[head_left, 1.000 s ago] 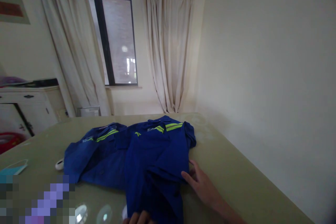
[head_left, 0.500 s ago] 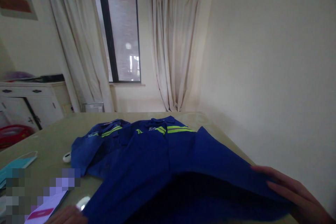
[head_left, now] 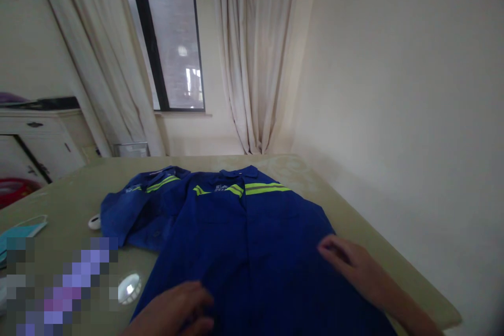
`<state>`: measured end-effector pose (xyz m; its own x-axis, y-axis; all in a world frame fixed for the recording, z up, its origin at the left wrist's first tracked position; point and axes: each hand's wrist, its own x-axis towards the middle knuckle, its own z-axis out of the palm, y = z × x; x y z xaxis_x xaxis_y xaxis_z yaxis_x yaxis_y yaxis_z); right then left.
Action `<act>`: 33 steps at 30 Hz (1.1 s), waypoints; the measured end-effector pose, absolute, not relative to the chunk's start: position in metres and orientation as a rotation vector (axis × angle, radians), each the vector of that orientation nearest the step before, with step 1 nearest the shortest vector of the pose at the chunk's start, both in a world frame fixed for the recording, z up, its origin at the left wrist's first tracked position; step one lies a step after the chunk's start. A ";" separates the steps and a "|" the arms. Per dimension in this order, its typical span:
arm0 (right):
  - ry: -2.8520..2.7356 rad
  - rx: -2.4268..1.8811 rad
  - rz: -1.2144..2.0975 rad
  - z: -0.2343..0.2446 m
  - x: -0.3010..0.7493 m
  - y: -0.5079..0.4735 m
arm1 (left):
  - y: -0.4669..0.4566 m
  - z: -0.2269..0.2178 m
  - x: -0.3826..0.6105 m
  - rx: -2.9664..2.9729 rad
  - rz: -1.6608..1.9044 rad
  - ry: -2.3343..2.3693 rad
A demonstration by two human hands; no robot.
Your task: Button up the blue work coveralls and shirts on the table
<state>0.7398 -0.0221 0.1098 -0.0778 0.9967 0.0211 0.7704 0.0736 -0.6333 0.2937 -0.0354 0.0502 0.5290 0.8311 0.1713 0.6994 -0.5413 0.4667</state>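
A dark blue work jacket (head_left: 252, 241) with yellow-green and grey stripes across the chest lies spread on the table, collar at the far end. Above its lower left part is my left hand (head_left: 177, 307), slightly blurred, with thumb and fingers apart and nothing visible in them. Over the jacket's right side, my right hand (head_left: 354, 268) has its thumb and fingertips drawn together; whether cloth is between them I cannot make out. Beside it on the left lies a second blue garment (head_left: 134, 215) with similar stripes, partly covered by the first.
On the table (head_left: 307, 181) to the left are a light-blue face mask (head_left: 23, 233), a small white object (head_left: 94, 221) and a pixelated patch. A bright round reflection shows near the jacket. The wall (head_left: 394, 115) runs along the right; a white cabinet (head_left: 59, 136) stands at left.
The jacket's raised front hem has come down and the cloth now lies flatter. Both hands have moved inward over it; my left hand has let go of the hem. The camera view has shifted slightly.
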 end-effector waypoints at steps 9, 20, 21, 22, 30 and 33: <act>-2.321 -1.822 0.386 0.065 0.567 0.062 | 0.080 0.019 0.389 2.649 0.450 1.477; -2.163 -1.466 0.577 0.047 0.598 0.073 | 0.077 0.009 0.384 2.720 0.497 1.494; -2.119 -1.424 0.610 0.044 0.601 0.073 | 0.077 0.010 0.385 2.720 0.496 1.493; -2.077 -1.392 0.636 0.041 0.603 0.073 | 0.076 0.011 0.385 2.717 0.493 1.494; -1.993 -1.534 0.566 0.035 0.627 0.069 | 0.071 0.017 0.386 2.693 0.486 1.509; -2.130 -1.653 0.522 0.045 0.632 0.062 | 0.063 0.017 0.387 2.699 0.477 1.494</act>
<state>0.6323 0.0621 0.0449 -0.2260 0.9710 0.0786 0.8247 0.2337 -0.5150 0.3866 0.0634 0.0174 0.4953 0.8306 0.2544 0.8244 -0.5418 0.1636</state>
